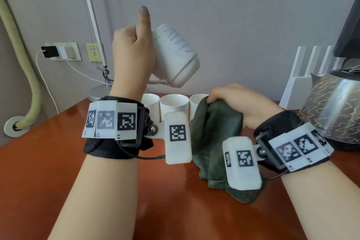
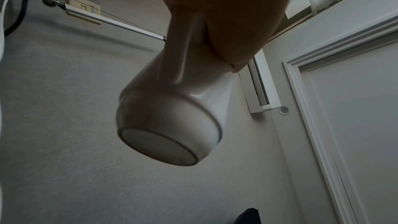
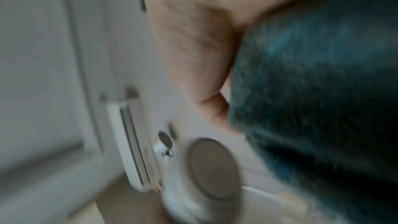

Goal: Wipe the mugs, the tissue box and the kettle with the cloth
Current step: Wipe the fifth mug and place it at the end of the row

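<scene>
My left hand (image 1: 134, 50) holds a white mug (image 1: 176, 58) with blue scribbles up in the air, tilted, its base toward me and to the right. In the left wrist view the mug (image 2: 172, 117) shows its base ring below my fingers (image 2: 226, 23). My right hand (image 1: 233, 101) grips a dark green cloth (image 1: 210, 142) that hangs down to the table, below and right of the raised mug. The right wrist view is blurred; the cloth (image 3: 312, 100) fills its right side and the mug (image 3: 206, 176) shows low down. Three white mugs (image 1: 174, 107) stand in a row behind my wrists. A steel kettle (image 1: 335, 107) stands at the right.
The reddish-brown table (image 1: 58, 152) carries a desk lamp base (image 1: 101, 91) at the back left. A white slatted rack (image 1: 303, 76) stands behind the kettle. Wall sockets with a charger and white cable (image 1: 58, 52) are on the left wall.
</scene>
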The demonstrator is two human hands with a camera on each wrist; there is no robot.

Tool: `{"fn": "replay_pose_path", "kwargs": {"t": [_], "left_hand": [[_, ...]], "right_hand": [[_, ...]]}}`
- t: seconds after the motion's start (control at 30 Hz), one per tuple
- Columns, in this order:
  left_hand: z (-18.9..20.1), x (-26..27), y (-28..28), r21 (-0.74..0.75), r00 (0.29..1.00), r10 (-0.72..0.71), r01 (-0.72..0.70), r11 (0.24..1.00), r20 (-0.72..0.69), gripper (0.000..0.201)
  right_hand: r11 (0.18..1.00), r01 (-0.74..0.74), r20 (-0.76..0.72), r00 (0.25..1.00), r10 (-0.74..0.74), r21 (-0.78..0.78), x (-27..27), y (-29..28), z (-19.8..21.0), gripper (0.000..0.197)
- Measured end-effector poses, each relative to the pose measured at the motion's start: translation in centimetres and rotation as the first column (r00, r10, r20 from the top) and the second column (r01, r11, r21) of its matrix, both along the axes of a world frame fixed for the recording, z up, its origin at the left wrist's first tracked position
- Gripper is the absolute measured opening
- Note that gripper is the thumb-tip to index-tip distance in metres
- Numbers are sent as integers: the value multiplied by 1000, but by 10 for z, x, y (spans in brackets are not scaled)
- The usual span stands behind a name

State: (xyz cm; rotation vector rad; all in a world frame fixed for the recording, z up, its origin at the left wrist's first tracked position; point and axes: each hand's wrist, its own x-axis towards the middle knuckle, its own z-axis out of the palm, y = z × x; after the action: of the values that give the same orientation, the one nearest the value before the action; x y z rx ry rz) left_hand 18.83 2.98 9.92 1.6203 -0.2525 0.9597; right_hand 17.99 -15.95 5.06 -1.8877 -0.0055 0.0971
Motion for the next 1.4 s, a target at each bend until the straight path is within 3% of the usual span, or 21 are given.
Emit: {"fn": "replay_pose_path", "kwargs": {"t": [0.07,0.1,0.17,0.23,0.27,0.4,0.5,0.67,0.7,0.73,0.8,0.83,0.93,1.07,1.13,1.17,1.3,1.4], "left_hand": [[-1,1,0,25,999,24,-23,999,-42,59],[-1,1,-1,43,997,42,-39,998,-62,59],[-1,1,-3,81,993,73,-65,995,-89,58],[-1,0,-6,100,994,61,-52,994,-93,58],[-1,-1,-7,103,994,50,-40,994,-94,58],[0,-2,-12,93,995,29,-20,995,-98,58],[1,-2,-15,47,994,18,-13,999,-106,60],[-1,0,-16,0,990,23,-23,1000,-141,57],[-1,0,-15,-6,989,27,-28,1000,-143,57],[-1,1,-14,-11,988,37,-39,999,-149,58],[-1,1,-13,-11,985,67,-70,998,-161,58],[-1,1,-13,-11,984,78,-81,997,-163,58],[-2,2,-11,-28,983,88,-94,995,-162,60],[-2,4,-9,-43,985,90,-97,994,-150,59],[-1,2,-12,-15,984,103,-106,994,-145,57],[-1,1,-13,-1,985,106,-107,994,-137,57],[1,-2,-17,33,984,142,-139,990,-108,57],[2,-2,-14,36,980,176,-173,984,-97,57]], "right_hand": [[923,-28,-197,974,112,384,-6,-2,7,11],[880,-23,-204,969,136,475,-7,-2,9,14],[869,-6,-26,999,21,495,-2,-3,10,24],[831,-17,232,963,-135,555,-1,0,12,17],[778,-69,291,945,-150,624,-2,1,13,18],[463,-279,311,950,6,842,-5,-5,11,39],[354,-453,464,884,60,818,-10,-5,12,41],[426,-485,512,857,59,764,-13,-5,15,43],[487,-488,518,851,81,725,-14,-5,16,50],[612,-470,533,841,91,637,-15,-5,18,61],[918,-301,620,780,82,259,-18,-3,21,78],[981,-189,679,726,111,42,-20,-1,21,80],[916,29,749,586,308,-400,-28,7,16,71],[686,255,679,569,463,-682,-31,17,14,63],[614,331,671,567,478,-717,-30,24,11,66],[615,357,686,570,453,-703,-29,26,8,68],[700,405,751,594,288,-588,-24,21,9,68],[739,378,755,602,261,-557,-23,18,8,68]]}}
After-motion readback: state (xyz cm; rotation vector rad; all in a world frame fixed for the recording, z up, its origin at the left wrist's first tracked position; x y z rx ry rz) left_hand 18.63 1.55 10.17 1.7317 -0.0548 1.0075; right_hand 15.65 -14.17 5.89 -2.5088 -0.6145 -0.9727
